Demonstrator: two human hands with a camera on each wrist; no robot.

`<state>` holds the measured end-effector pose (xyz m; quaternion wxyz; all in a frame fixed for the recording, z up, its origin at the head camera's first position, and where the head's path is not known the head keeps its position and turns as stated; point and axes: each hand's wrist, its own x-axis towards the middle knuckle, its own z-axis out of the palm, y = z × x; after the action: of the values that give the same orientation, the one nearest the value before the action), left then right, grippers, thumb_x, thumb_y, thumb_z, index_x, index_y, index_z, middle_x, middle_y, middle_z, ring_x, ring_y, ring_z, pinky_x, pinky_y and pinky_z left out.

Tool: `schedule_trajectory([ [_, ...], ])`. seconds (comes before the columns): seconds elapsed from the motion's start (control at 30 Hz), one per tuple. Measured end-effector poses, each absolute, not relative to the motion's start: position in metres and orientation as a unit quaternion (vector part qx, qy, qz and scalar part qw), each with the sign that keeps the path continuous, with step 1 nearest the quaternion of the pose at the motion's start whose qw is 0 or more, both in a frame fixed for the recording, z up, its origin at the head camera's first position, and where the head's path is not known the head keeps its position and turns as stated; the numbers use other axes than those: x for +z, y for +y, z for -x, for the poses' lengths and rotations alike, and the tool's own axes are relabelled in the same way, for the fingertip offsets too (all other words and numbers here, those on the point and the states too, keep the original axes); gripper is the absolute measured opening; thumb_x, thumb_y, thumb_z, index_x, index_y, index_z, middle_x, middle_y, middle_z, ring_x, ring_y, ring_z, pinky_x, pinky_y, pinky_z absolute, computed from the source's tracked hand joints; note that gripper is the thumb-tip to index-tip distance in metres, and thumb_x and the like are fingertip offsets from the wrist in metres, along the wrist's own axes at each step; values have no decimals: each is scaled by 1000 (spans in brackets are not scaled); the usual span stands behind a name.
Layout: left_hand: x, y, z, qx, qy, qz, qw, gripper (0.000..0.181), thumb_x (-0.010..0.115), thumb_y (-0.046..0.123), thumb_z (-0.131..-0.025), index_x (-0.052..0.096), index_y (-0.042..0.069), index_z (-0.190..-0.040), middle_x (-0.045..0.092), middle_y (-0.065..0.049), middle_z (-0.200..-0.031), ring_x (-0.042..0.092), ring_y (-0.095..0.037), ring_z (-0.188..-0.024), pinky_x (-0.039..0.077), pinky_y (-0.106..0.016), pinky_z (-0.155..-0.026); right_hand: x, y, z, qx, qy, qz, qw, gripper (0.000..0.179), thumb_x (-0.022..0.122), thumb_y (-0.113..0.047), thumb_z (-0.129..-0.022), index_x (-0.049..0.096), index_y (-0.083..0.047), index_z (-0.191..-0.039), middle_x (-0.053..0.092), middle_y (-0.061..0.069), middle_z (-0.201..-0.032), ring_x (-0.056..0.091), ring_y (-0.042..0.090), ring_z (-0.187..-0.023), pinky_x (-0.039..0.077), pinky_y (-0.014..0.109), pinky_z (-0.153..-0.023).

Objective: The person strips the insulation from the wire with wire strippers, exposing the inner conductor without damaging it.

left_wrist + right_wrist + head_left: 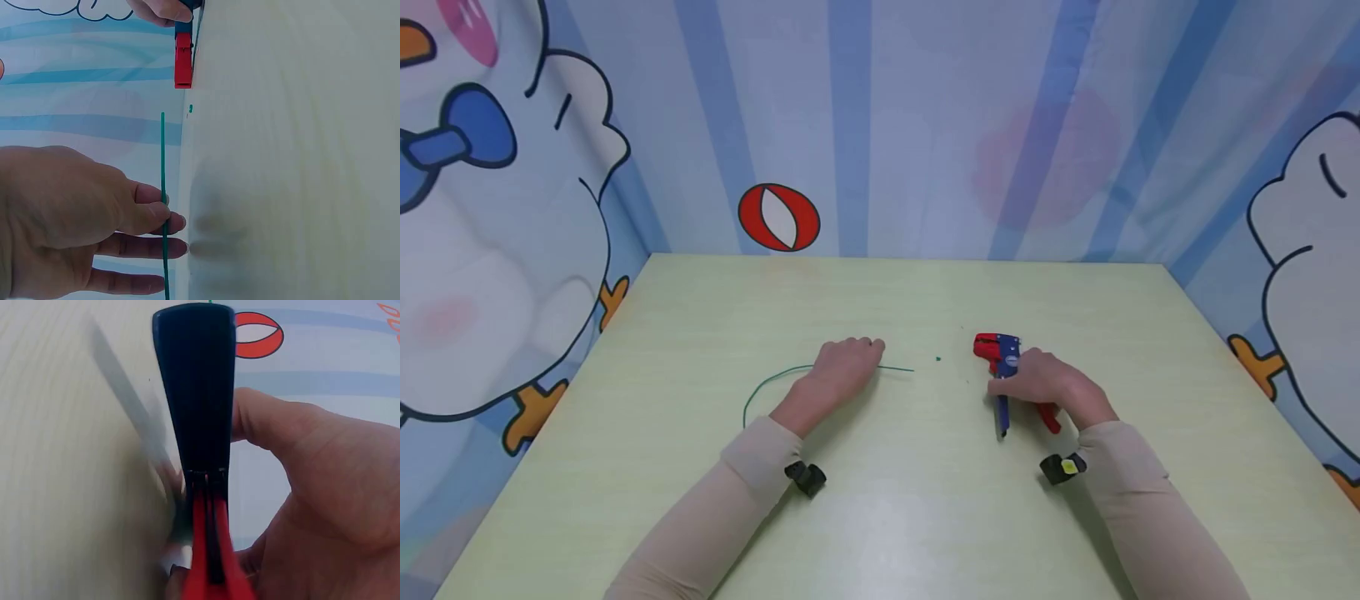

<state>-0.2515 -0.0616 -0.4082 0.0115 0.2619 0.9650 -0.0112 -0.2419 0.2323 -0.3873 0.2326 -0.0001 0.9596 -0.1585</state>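
Note:
My left hand [841, 367] pinches a thin green wire [767, 382] between thumb and fingertips. In the left wrist view, the straight end of the wire [163, 150] sticks out past the thumb, pointing towards the tool. From the other side of the hand the wire curves back towards me. My right hand [1051, 382] grips a red and blue wire stripper [1008, 357], its red head [183, 62] facing the wire end with a gap between. The right wrist view shows its dark blue handle [199, 394] and red handle close up. Part of the stripper is hidden by the right hand.
A tiny green scrap [937, 358] lies on the pale wooden table [895, 517] between the hands, with small dark specks near it. Behind the table stands a blue striped backdrop [917, 125] with cartoon figures at both sides.

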Motion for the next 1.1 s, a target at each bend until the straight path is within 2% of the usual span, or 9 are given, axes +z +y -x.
schedule_trajectory([
  [0.13,-408,-63,252,-9,965,-263,7,19,47,2,-104,57,4,-120,63,-11,-102,64,-28,-89,54,-42,-68,-387,235,245,-186,957,-8,223,46,66,-49,-86,55,-4,-83,48,3,-68,48,18,-59,39,29,-52],
  [0.3,-409,-64,251,-19,964,-264,3,22,49,1,-104,56,4,-124,64,-12,-107,65,-29,-93,54,-44,-74,-391,242,250,-220,953,-22,205,49,65,-49,-89,51,-2,-89,48,6,-72,49,20,-63,37,31,-54],
  [0.5,-408,-65,251,-17,965,-261,-3,20,51,1,-103,56,4,-122,63,-12,-103,65,-27,-89,55,-42,-69,-395,249,256,-272,940,-45,203,55,76,-49,-83,55,1,-96,56,6,-72,45,18,-56,35,31,-52],
  [0.7,-406,-66,252,-14,966,-258,-3,20,49,1,-103,56,4,-121,63,-12,-102,65,-26,-88,55,-41,-68,-396,261,260,-291,931,-52,215,54,82,-56,-75,68,-4,-79,41,-2,-54,32,15,-46,26,31,-46],
  [0.77,-405,-67,252,-11,967,-254,-1,20,49,0,-103,56,4,-122,64,-12,-104,65,-27,-89,56,-42,-69,-399,265,261,-319,919,-49,225,52,82,-56,-76,70,-5,-74,47,-2,-53,31,14,-46,26,30,-47],
  [0.87,-404,-67,252,0,968,-251,5,21,49,0,-103,56,4,-122,64,-13,-105,65,-27,-91,56,-43,-70,-402,270,262,-394,884,-42,250,49,80,-53,-80,69,-5,-72,58,0,-57,35,13,-48,29,29,-50],
  [0.93,-404,-68,252,5,968,-250,6,20,49,0,-103,56,4,-121,64,-13,-104,65,-28,-91,55,-43,-69,-404,270,262,-457,847,-36,271,45,77,-48,-84,69,-5,-76,65,2,-65,44,12,-52,36,26,-53],
  [1.0,-404,-68,252,8,968,-249,6,20,49,0,-103,56,4,-121,63,-13,-104,65,-27,-90,55,-43,-69,-405,269,263,-512,807,-28,292,41,74,-43,-89,69,-3,-85,69,6,-75,59,15,-61,47,26,-63],
  [1.1,-405,-69,254,12,968,-249,2,19,49,0,-102,56,3,-120,63,-13,-102,64,-27,-89,55,-42,-68,-407,266,262,-577,747,-7,329,40,68,-34,-95,64,4,-106,74,15,-94,73,29,-85,57,37,-80],
])
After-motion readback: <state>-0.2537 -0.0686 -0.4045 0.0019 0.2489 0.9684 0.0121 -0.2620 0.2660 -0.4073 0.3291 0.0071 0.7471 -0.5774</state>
